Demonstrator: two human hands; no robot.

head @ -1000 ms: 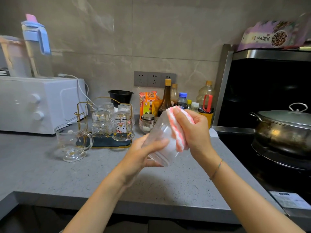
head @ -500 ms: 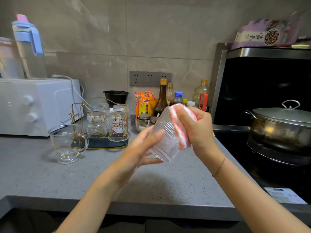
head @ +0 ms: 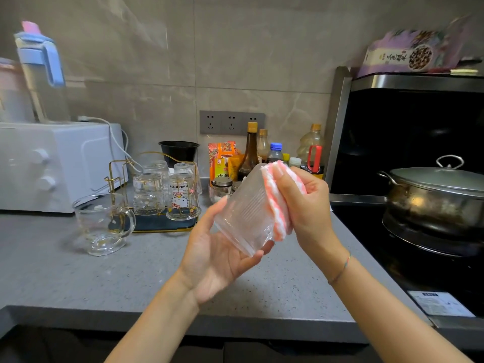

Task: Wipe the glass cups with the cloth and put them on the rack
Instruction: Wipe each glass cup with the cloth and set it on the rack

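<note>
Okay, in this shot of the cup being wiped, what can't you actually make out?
Head view only.
1. Ribbed glass cup: its right side is covered by the cloth and right hand; the left hand covers part of its rim.
2. Rear cups on the rack: partly hidden behind the two front cups.
3. Blue-lidded bottle: blurred.
4. Stove label: print too small to read.

fig.: grey speckled countertop [head: 78, 279] bearing, left to right: white oven [head: 57, 166], handled glass mug [head: 103, 222], gold-wire rack [head: 162, 224], condiment bottles [head: 250, 153] along the wall.
</note>
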